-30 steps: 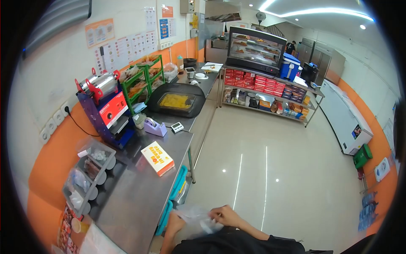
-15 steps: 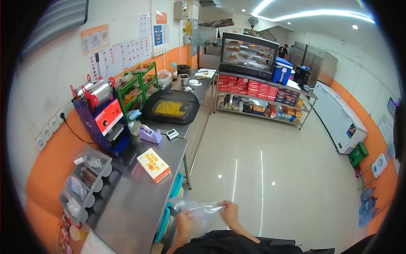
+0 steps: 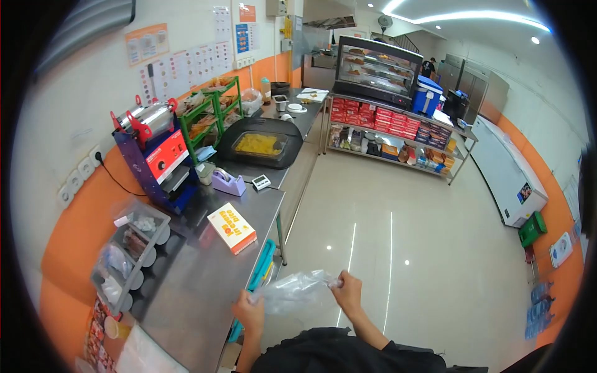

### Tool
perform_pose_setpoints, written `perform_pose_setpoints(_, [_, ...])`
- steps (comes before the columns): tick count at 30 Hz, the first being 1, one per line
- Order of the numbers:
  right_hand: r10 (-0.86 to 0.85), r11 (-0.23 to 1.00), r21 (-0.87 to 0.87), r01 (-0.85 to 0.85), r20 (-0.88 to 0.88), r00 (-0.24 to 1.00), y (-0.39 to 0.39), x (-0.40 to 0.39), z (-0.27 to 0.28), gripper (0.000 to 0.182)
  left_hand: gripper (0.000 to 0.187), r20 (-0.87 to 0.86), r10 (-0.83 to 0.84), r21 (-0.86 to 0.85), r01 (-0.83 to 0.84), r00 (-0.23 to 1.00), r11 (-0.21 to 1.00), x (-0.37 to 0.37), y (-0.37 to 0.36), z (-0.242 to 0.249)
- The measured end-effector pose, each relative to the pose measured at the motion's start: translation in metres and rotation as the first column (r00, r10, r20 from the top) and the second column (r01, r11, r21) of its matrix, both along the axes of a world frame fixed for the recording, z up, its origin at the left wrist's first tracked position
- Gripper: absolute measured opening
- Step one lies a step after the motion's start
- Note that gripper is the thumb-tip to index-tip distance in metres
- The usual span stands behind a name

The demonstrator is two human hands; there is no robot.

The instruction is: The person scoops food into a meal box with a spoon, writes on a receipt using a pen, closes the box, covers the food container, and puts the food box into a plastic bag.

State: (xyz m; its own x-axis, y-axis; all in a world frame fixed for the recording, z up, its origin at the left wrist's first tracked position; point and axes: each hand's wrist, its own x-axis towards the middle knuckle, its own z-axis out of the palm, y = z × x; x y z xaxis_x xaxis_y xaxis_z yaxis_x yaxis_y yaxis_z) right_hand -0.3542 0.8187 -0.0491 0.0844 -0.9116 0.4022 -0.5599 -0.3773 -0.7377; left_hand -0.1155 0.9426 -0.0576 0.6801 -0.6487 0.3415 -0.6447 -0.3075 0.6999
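A clear plastic bag [image 3: 292,293] is stretched between my two hands, in front of my body beside the steel table. My left hand [image 3: 249,313] is closed on the bag's left edge, near the table's front side. At the other end, my right hand [image 3: 347,293] pinches a bunched corner of the bag. The bag looks thin and crinkled, and the floor shows through it. Nearest on the table lies a white and orange box [image 3: 232,228] with yellow lettering.
On the steel table [image 3: 186,292] stand a cup sealing machine [image 3: 163,158], a purple tape dispenser [image 3: 228,183], a small timer [image 3: 261,182], a black tray [image 3: 233,133] under a container of yellow food [image 3: 258,144], and a grey organizer [image 3: 134,255]. Farther off are a display case [image 3: 377,71] and a chest freezer [image 3: 507,171].
Both hands have risen and moved apart, spreading the bag wider between them. The view has shifted slightly, so the table and shelves appear a little farther right.
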Motion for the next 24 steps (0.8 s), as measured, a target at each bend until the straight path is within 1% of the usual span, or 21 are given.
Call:
perform_pose_setpoints(1, [-0.110,0.991,-0.083,0.107,-0.026,0.994,-0.003,-0.004,-0.015,0.027,0.025,0.001,0.014,-0.008,-0.014,1.000,1.000,0.011,0.010,-0.023])
perform_pose_setpoints(2, [-0.219,0.964,-0.165,0.210,-0.043,0.975,-0.007,-0.008,-0.020,0.031,0.025,-0.083,0.084,0.029,-0.082,0.993,0.996,0.033,0.021,-0.057])
perform_pose_setpoints(3, [-0.245,0.960,-0.108,0.258,0.121,0.962,-0.008,-0.015,0.010,0.037,0.026,-0.129,0.128,0.048,-0.122,0.983,0.991,0.036,0.022,-0.067])
perform_pose_setpoints(4, [-0.229,0.964,-0.113,0.242,0.117,0.966,-0.010,-0.012,0.018,0.037,0.027,-0.174,0.171,0.067,-0.162,0.970,0.985,0.038,0.022,-0.072])
perform_pose_setpoints(6, [-0.193,0.954,-0.201,0.221,0.150,0.970,-0.007,0.003,0.024,0.038,0.031,0.118,0.168,0.063,-0.177,0.979,0.982,0.032,0.017,-0.073])
perform_pose_setpoints(7, [-0.189,0.956,-0.196,0.217,0.151,0.970,-0.006,0.007,0.030,0.038,0.033,0.335,0.135,-0.070,-0.118,0.932,0.991,0.017,0.006,-0.033])
perform_pose_setpoints(9, [0.170,0.957,-0.240,-0.165,0.000,0.985,-0.006,0.015,0.040,0.026,0.029,0.527,-0.087,-0.151,0.195,0.845,0.969,-0.015,-0.017,0.010])
perform_pose_setpoints(10, [0.182,0.955,-0.236,-0.178,-0.003,0.983,-0.005,0.016,0.035,0.026,0.023,0.507,-0.295,-0.122,0.407,0.810,0.905,-0.025,-0.025,0.005])
perform_pose_setpoints(12, [0.317,0.928,-0.190,-0.322,-0.053,0.947,-0.005,0.019,0.013,0.025,0.026,0.136,-0.414,0.068,0.409,0.900,0.910,-0.027,-0.047,-0.028])
perform_pose_setpoints(13, [0.191,0.950,-0.196,-0.243,-0.247,0.950,-0.014,0.008,-0.001,0.037,0.024,0.038,-0.216,-0.027,0.217,0.976,0.976,-0.010,-0.062,-0.033])
perform_pose_setpoints(14, [0.090,0.994,-0.027,-0.109,-0.381,0.920,-0.016,-0.008,-0.015,0.039,0.021,-0.078,-0.017,-0.099,0.009,0.997,0.995,0.011,-0.074,-0.035])
perform_pose_setpoints(15, [0.012,0.991,0.117,0.058,-0.521,0.853,-0.018,-0.026,-0.033,0.043,0.021,-0.084,-0.004,-0.099,-0.004,0.996,0.995,0.021,-0.074,-0.039])
perform_pose_setpoints(16, [0.117,0.932,0.351,0.091,-0.530,0.840,-0.032,-0.045,-0.074,0.048,0.021,0.003,-0.001,0.064,0.001,1.000,0.998,0.029,-0.073,-0.042])
perform_pose_setpoints(17, [0.222,0.815,0.564,0.133,-0.516,0.827,-0.052,-0.065,-0.111,0.054,0.022,0.085,-0.012,0.228,-0.008,0.996,0.974,0.033,-0.075,-0.045])
perform_pose_setpoints(18, [0.238,0.813,0.568,0.125,-0.522,0.819,-0.066,-0.082,-0.115,0.054,0.028,0.017,-0.145,0.443,0.123,0.989,0.888,0.033,-0.081,-0.051])
perform_pose_setpoints(19, [0.344,0.670,0.740,-0.052,-0.249,0.905,-0.079,-0.092,-0.113,0.056,0.035,-0.082,-0.257,0.628,0.250,0.963,0.737,0.031,-0.089,-0.063])
perform_pose_setpoints(20, [0.386,0.486,0.836,-0.254,0.055,0.921,-0.092,-0.094,-0.106,0.058,0.038,-0.072,-0.380,0.562,0.352,0.922,0.749,0.033,-0.105,-0.056])
perform_pose_setpoints(21, [0.438,0.534,0.818,-0.214,-0.051,0.898,-0.108,-0.090,-0.052,0.064,0.041,-0.054,-0.497,0.495,0.455,0.866,0.740,0.035,-0.120,-0.048])
perform_pose_setpoints(22, [0.355,0.624,0.726,-0.288,0.065,0.933,-0.103,-0.083,0.026,0.053,0.038,-0.054,-0.425,0.491,0.395,0.904,0.777,0.024,-0.138,0.016])
perform_pose_setpoints(23, [0.369,0.720,0.515,-0.465,0.284,0.885,-0.120,-0.102,0.056,0.045,0.032,-0.030,-0.418,0.357,0.401,0.908,0.844,0.017,-0.147,0.075])
perform_pose_setpoints(24, [0.262,0.903,0.331,-0.273,0.079,0.962,-0.118,-0.101,0.112,0.040,0.026,-0.070,-0.443,0.072,0.447,0.894,0.891,0.008,-0.138,0.142])
